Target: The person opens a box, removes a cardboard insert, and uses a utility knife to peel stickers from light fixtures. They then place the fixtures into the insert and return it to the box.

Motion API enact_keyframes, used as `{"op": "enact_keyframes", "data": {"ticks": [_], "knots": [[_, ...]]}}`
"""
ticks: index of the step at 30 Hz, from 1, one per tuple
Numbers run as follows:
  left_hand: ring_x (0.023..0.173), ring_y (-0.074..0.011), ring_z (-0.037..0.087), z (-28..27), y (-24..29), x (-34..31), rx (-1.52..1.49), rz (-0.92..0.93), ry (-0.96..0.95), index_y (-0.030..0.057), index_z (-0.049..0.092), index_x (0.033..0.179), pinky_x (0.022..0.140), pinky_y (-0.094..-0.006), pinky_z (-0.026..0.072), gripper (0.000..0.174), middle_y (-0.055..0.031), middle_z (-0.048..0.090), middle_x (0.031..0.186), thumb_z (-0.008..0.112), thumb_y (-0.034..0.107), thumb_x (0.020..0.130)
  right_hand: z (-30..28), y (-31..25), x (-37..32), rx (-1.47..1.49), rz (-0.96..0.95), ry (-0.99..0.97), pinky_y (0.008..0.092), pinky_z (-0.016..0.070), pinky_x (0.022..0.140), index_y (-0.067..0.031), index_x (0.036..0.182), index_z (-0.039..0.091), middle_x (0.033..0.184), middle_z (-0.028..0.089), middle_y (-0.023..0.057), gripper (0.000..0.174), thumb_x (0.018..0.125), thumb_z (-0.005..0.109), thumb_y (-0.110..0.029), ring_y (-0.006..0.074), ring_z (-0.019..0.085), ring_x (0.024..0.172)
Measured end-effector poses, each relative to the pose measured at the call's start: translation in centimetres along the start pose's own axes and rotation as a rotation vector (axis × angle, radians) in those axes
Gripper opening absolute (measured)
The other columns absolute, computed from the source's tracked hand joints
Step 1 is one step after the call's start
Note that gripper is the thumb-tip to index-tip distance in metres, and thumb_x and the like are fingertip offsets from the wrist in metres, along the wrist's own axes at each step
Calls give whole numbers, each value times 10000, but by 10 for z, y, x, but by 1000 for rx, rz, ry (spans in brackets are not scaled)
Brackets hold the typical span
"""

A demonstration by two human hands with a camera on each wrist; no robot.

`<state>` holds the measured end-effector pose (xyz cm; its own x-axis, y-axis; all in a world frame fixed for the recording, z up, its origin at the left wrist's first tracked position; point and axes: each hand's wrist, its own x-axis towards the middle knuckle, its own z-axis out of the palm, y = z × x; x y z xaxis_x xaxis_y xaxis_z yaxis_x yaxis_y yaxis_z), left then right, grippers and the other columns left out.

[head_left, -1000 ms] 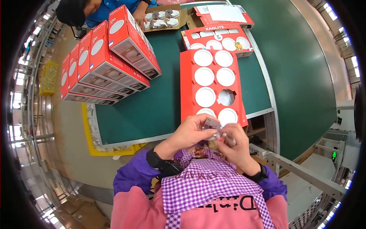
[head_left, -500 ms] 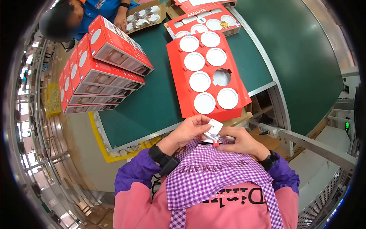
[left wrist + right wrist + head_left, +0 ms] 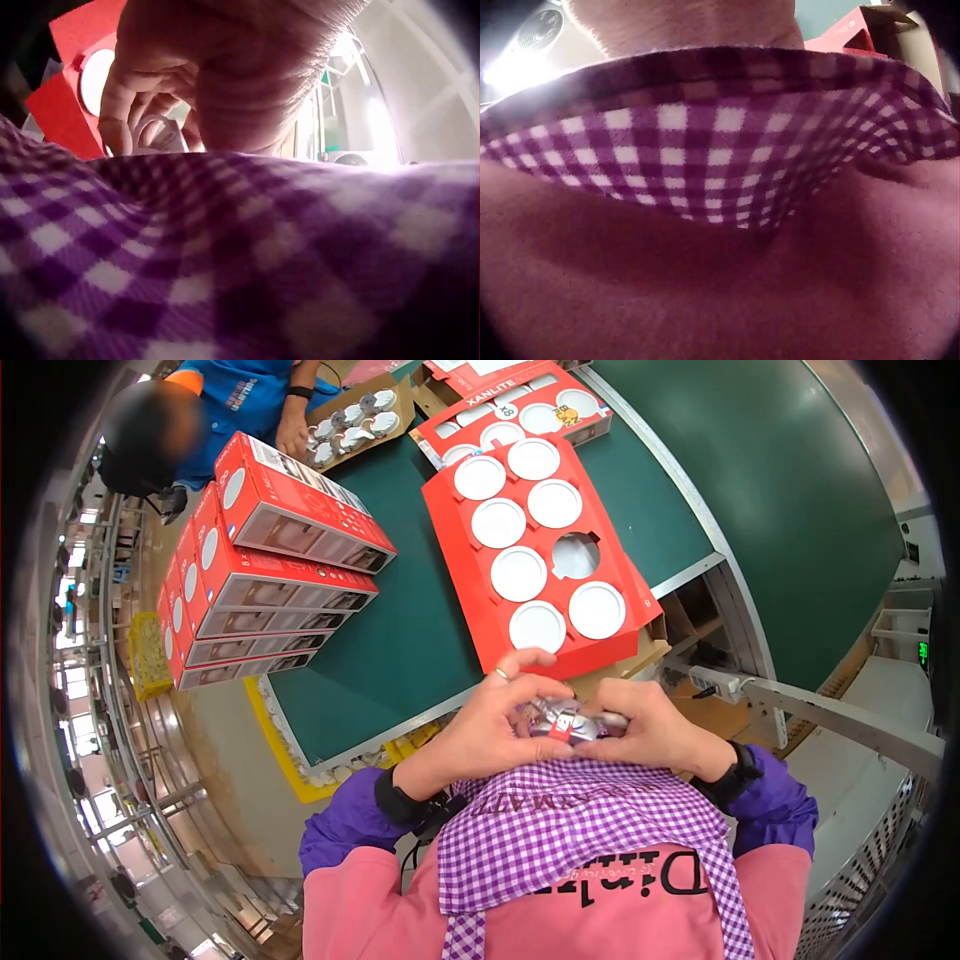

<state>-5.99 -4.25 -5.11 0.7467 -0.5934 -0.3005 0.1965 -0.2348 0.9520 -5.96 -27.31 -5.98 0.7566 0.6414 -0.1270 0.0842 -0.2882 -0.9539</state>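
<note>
A small silvery fixture with a red and white label is held between both hands, just above the checked apron. The left hand pinches its left side between thumb and fingers; in the left wrist view, fingers of the left hand curl near a pale rounded part. The right hand grips the other side with bent fingers. Beyond the hands lies a red tray with white discs in two columns and one uncovered round hole. Apron cloth hides the held item in the right wrist view.
Several red boxes stand stacked on the green table at left. A printed red box lies behind the tray. Another person's hand touches a cardboard box of fixtures. A metal rail is at right.
The white square piece seen earlier in the left hand is no longer visible. The left fingers have moved round the fixture, and the view has shifted, with the tray now slightly farther left.
</note>
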Motion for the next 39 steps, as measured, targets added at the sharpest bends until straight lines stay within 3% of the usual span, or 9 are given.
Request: {"op": "enact_keyframes", "data": {"ticks": [3,12,15,18,22,24,30,37,39], "knots": [[785,-109,577,0,-4,0,-45,110,20,39,668,990,617,-223,489,287,-73,562,1110,769,93,726,0,2,1,-3,27,-18,293,461,581,-20,955,623,816,598,78,359,692,796,-193,196,595,700],[731,-169,620,8,-13,9,185,321,114,-3,653,915,619,-275,484,140,-92,660,849,663,112,836,1,14,-10,90,33,-46,303,466,627,-26,1047,631,830,618,84,390,749,767,-237,175,596,715],[720,-132,604,11,-18,9,123,183,142,-3,658,918,624,-245,466,130,-71,648,808,601,111,890,8,22,-15,237,102,46,289,476,649,-26,1057,633,862,654,89,322,802,718,-204,166,613,743],[667,-97,567,14,-23,8,41,71,156,-8,652,910,593,-230,445,159,-53,635,782,583,134,914,4,14,-14,376,358,-21,283,485,668,-26,1053,634,888,676,91,255,834,676,-149,164,629,771],[649,-71,539,18,-26,8,-21,24,171,-11,648,904,573,-225,431,179,-36,623,766,573,150,926,9,19,-14,263,159,58,274,486,673,-29,1048,637,881,672,77,230,837,666,-117,149,622,768],[633,-117,587,20,-25,10,8,52,198,-6,651,893,564,-251,457,151,-75,658,745,613,140,891,12,23,-13,234,28,118,271,476,656,-24,1004,638,851,656,59,194,836,668,-117,137,603,747],[653,-120,597,21,-26,8,49,74,202,-8,644,911,584,-255,466,157,-73,658,754,601,143,899,13,18,-8,479,230,15,271,442,628,-23,902,579,792,578,37,154,851,660,-143,121,544,711],[687,-126,604,21,-30,5,37,106,186,-5,637,920,619,-258,475,158,-76,658,782,578,142,913,10,15,-7,342,154,4,232,440,614,-17,912,540,846,556,15,120,909,579,-131,80,529,708],[785,-132,599,20,-33,1,-38,129,159,-3,622,919,693,-257,474,170,-68,652,870,549,149,936,8,11,-9,421,267,-2,233,436,602,-12,909,527,851,553,25,130,917,568,-135,73,527,714]]}}
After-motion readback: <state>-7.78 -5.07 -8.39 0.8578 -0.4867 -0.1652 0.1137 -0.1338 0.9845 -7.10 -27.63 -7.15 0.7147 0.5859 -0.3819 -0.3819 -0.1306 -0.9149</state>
